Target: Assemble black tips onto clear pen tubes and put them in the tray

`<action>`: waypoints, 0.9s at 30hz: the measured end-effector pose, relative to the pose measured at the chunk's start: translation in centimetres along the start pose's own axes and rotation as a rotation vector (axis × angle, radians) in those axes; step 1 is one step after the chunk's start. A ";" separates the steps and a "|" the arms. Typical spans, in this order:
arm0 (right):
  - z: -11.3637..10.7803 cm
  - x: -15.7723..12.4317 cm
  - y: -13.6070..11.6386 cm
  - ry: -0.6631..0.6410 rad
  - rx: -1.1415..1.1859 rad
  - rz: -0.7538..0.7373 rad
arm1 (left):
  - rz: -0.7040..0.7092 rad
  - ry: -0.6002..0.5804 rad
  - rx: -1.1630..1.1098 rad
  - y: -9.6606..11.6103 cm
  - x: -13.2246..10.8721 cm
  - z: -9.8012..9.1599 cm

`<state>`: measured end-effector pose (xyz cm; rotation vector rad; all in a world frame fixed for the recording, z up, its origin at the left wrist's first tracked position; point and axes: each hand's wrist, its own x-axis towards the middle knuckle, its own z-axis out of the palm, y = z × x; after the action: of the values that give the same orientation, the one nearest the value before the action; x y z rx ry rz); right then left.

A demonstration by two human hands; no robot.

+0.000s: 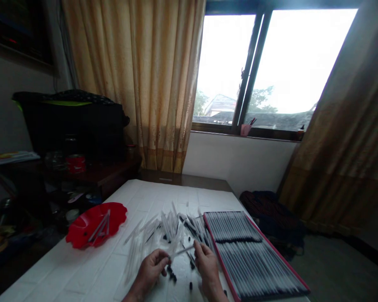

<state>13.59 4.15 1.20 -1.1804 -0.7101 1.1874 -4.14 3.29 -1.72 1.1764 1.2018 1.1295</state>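
Between my two hands is a slim, pale pen-like tube (183,251), held slanting above the white table. My left hand (151,268) has thumb and fingers pinched at its left end. At the other end, my right hand (206,264) grips it between thumb and forefinger. Loose clear tubes (167,226) lie in a messy pile just beyond my hands, with a few dark sticks among them. Several small black caps (172,274) are scattered between and below my hands. To the right, a pink-rimmed tray (222,262) holds two rows of slim clear tubes with black ends.
A red scalloped bowl (113,214) with a few clear tubes stands on the left of the white table (91,272). Further left is a dark cabinet (113,167) with a red tin (76,163). Curtains (164,84) and a window are behind; dark cloth (271,214) is heaped at right.
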 end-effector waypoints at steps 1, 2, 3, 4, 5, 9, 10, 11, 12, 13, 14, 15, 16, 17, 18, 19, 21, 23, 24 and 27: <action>0.1 -0.1 0.0 0.003 0.001 0.004 | 0.008 -0.002 0.002 0.0 0.0 0.0; 0.2 -0.2 0.0 -0.012 0.008 0.014 | 0.013 -0.002 0.008 -0.1 0.0 0.0; 0.3 -0.3 0.1 -0.040 0.020 0.027 | 0.014 0.001 0.015 -0.1 -0.1 0.1; 0.3 -0.4 0.1 -0.074 0.031 0.042 | 0.014 0.004 0.022 -0.1 -0.1 0.1; 0.3 -0.4 0.2 -0.104 0.037 0.053 | 0.014 0.006 0.028 -0.1 -0.1 0.1; 0.3 -0.5 0.8 -0.105 -0.001 0.032 | 0.030 0.008 0.053 0.0 -0.2 0.3; 0.2 -0.5 1.0 -0.087 -0.017 0.016 | 0.036 0.007 0.063 0.0 -0.2 0.4; 0.2 -0.5 1.1 -0.068 -0.033 -0.004 | 0.042 0.006 0.073 -0.1 -0.3 0.5; 0.2 -0.5 1.1 -0.054 -0.048 -0.026 | 0.049 0.004 0.082 -0.2 -0.4 0.7; 0.1 -0.6 1.2 -0.034 -0.060 -0.048 | 0.058 0.006 0.096 -0.2 -0.5 0.8; 0.0 -0.6 1.2 -0.009 -0.070 -0.065 | 0.067 0.012 0.123 -0.2 -0.6 1.0; -0.2 -0.7 1.1 0.018 -0.073 -0.077 | 0.078 0.016 0.165 -0.1 -0.8 1.1; -0.5 -0.7 1.1 0.044 -0.068 -0.080 | 0.089 0.017 0.221 0.1 -1.1 1.1; -0.8 -0.7 1.0 0.063 -0.054 -0.072 | 0.105 0.011 0.290 0.5 -1.3 0.9; -1.2 -0.7 0.9 0.075 -0.038 -0.056 | 0.127 0.004 0.369 1.0 -1.5 0.6; -1.6 -0.7 0.8 0.077 -0.023 -0.039 | 0.148 0.001 0.447 1.6 -1.7 0.1; -2.3 -0.6 0.7 0.075 -0.017 -0.025 | 0.223 0.058 0.611 3.0 -1.8 -1.7; -2.8 -0.6 0.8 0.093 -0.037 -0.047 | 0.190 0.238 0.789 4.3 -1.5 -4.0; -3.0 -0.6 0.9 0.109 -0.045 -0.062 | 0.149 0.303 0.896 4.7 -1.2 -5.3; -3.1 -0.5 1.6 0.144 -0.054 -0.070 | 0.049 0.288 1.163 5.3 -0.3 -8.0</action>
<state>15.75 2.58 -1.17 -1.2625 -0.6727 1.0194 -12.20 3.68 3.56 1.9169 2.1866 0.5779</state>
